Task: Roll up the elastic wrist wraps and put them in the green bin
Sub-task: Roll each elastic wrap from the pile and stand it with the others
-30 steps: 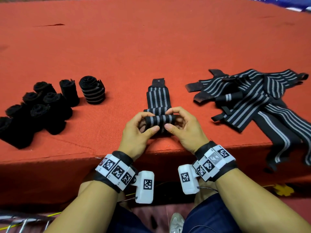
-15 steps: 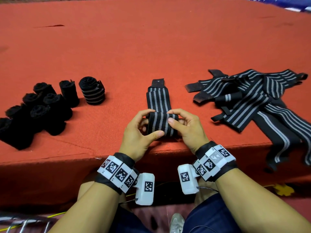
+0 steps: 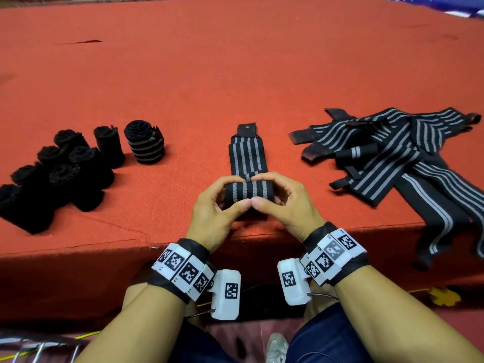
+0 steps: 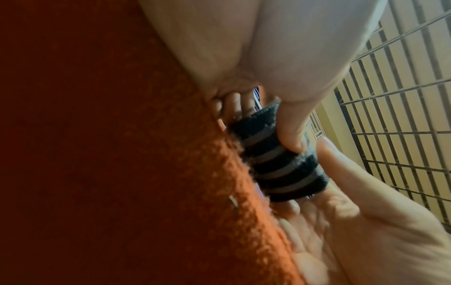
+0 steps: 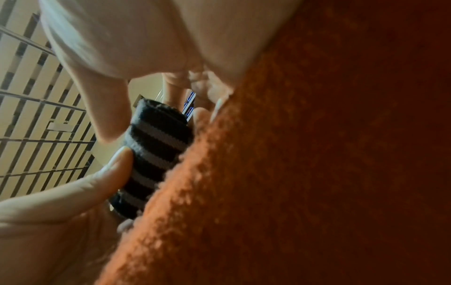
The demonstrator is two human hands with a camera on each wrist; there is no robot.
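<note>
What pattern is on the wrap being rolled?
Black with grey lengthwise stripes on the wrap; clearest in the head view.

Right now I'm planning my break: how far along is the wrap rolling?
Done: a group of rolled wraps stands at the left of the red table. In hand: the left hand and right hand grip a half-rolled striped wrap, its tail still flat. Left: the pile of loose wraps on the right. No green bin is in view.

roll: our striped wrist wrap (image 3: 248, 193) has grown thicker since a second ago | flat tail: shorter, roll moved farther from the table's near edge | thumbs: left hand (image 3: 217, 213), right hand (image 3: 285, 208) thumb tips now meet in front
</note>
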